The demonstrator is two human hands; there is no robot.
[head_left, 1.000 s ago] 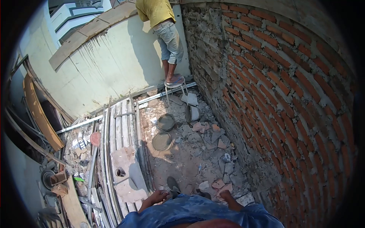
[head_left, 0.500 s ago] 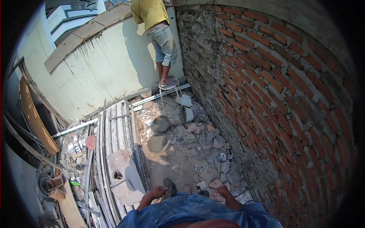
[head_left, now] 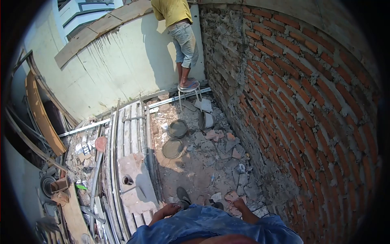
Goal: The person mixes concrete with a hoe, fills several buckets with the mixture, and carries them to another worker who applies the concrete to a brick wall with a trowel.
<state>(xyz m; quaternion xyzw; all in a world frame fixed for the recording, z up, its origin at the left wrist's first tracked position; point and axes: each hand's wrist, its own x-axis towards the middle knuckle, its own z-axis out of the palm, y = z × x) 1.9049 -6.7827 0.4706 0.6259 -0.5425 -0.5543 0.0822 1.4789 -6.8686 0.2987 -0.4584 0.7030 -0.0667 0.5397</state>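
Posture apparently idle: your left hand point(head_left: 170, 209) and right hand point(head_left: 240, 204) hang part-curled, contents indeterminable, and reaching the nearer round tub point(head_left: 172, 157) would require stooping.

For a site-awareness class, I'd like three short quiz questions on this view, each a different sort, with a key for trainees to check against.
1. True or false: the co-worker stands on a stool.
2. Multiple choice: the co-worker's shirt is (A) red, (B) yellow or (C) white.
3. Short answer: which of the camera wearer's hands is nearer the brick wall?

Key: 1 true; 2 B; 3 left hand.
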